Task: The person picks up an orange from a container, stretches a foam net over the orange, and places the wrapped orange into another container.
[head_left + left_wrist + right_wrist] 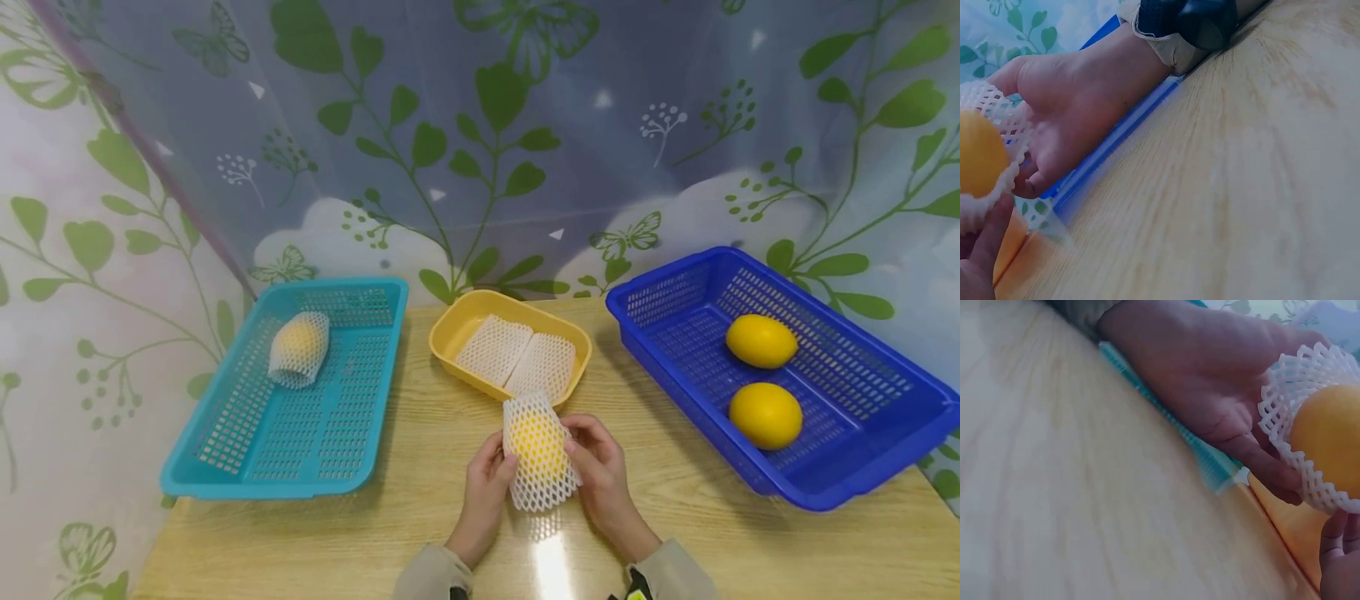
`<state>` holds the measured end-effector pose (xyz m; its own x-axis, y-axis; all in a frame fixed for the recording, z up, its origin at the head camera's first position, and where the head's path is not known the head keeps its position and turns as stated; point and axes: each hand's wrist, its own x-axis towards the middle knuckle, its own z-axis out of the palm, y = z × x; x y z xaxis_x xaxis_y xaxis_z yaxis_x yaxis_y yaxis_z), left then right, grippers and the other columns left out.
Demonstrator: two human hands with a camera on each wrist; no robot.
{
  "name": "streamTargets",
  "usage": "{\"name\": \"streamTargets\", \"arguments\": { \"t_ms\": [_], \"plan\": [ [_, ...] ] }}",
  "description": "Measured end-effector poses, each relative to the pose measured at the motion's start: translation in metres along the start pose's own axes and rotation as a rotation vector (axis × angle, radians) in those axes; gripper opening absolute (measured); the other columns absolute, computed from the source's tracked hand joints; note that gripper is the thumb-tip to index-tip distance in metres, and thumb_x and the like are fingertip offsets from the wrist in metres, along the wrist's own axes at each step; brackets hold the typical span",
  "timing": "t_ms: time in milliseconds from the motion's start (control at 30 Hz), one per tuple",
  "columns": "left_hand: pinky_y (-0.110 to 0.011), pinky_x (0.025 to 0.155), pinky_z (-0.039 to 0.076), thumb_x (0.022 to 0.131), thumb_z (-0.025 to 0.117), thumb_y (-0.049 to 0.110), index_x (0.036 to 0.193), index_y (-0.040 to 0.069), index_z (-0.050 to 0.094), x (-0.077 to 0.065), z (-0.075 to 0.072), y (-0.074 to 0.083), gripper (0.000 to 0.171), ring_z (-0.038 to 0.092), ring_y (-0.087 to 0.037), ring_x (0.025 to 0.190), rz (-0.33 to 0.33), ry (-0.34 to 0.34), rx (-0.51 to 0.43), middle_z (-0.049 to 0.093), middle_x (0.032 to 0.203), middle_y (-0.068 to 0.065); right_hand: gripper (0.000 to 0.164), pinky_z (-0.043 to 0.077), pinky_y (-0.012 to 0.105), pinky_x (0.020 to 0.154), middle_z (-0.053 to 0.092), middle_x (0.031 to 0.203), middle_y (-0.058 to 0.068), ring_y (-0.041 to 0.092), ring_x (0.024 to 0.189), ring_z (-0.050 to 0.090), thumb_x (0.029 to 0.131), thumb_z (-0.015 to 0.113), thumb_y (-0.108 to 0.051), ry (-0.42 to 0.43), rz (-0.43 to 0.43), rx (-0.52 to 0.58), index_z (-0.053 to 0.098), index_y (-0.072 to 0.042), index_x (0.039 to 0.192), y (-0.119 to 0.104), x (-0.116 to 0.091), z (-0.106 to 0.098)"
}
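In the head view, a white foam net sleeve point(543, 497) surrounds a yellow oval fruit point(1333, 440) above the table's near middle. My left hand point(482, 496) grips the sleeve's left side, thumb towards me. On the other side my right hand point(606, 486) holds it between thumb and fingers. Both wrist views show the fruit's bare, smooth end through the sleeve's open end. The sleeve's far end reaches over the near rim of a yellow tray point(444, 360), where flat white foam nets point(495, 348) lie side by side.
To the left stands a teal basket point(264, 485), with one netted fruit point(300, 348) inside. A blue basket point(675, 398) sits at an angle on the right, holding two bare yellow fruits point(765, 416). Behind the wooden table point(360, 550) hangs a leaf-patterned curtain point(420, 83).
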<state>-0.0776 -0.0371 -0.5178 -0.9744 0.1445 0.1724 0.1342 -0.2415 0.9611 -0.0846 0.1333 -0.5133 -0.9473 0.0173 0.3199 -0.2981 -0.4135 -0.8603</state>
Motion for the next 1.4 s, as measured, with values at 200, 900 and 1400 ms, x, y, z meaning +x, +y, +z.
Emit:
{"name": "streamTargets", "arguments": {
  "t_ms": [200, 900, 1400],
  "plan": [
    [-0.030, 0.093, 0.051, 0.098, 0.058, 0.017, 0.137, -0.007, 0.047, 0.002, 0.005, 0.011, 0.047, 0.062, -0.018, 0.107, -0.049, -0.003, 0.015, 0.060, 0.122, -0.018, 0.025, 0.048, 0.023, 0.085, 0.059, 0.107, 0.004, 0.014, 0.099, 0.055, 0.090, 0.056, 0.010, -0.017, -0.032, -0.079, 0.050, 0.019, 0.112, -0.011, 0.001, 0.010],
    [-0.034, 0.084, 0.055, 0.090, 0.065, 0.021, 0.134, -0.003, 0.043, 0.005, 0.008, 0.098, 0.055, 0.066, -0.020, 0.094, -0.324, -0.015, -0.184, 0.063, 0.108, -0.012, 0.023, 0.048, 0.024, 0.084, 0.058, 0.107, 0.006, 0.016, 0.097, 0.054, 0.091, 0.053, 0.012, -0.120, -0.158, -0.202, 0.054, 0.012, 0.114, -0.067, 0.008, 0.056],
    [-0.033, 0.078, 0.057, 0.091, 0.059, 0.023, 0.134, -0.006, 0.041, 0.002, -0.045, 0.174, 0.055, 0.067, -0.021, 0.089, -0.316, 0.019, -0.023, 0.064, 0.103, -0.013, 0.014, 0.048, 0.027, 0.071, 0.063, 0.089, 0.007, 0.014, 0.080, 0.057, 0.093, 0.059, 0.006, -0.142, -0.403, -0.549, 0.064, -0.005, 0.101, -0.090, 0.044, 0.083]
  ]
}}
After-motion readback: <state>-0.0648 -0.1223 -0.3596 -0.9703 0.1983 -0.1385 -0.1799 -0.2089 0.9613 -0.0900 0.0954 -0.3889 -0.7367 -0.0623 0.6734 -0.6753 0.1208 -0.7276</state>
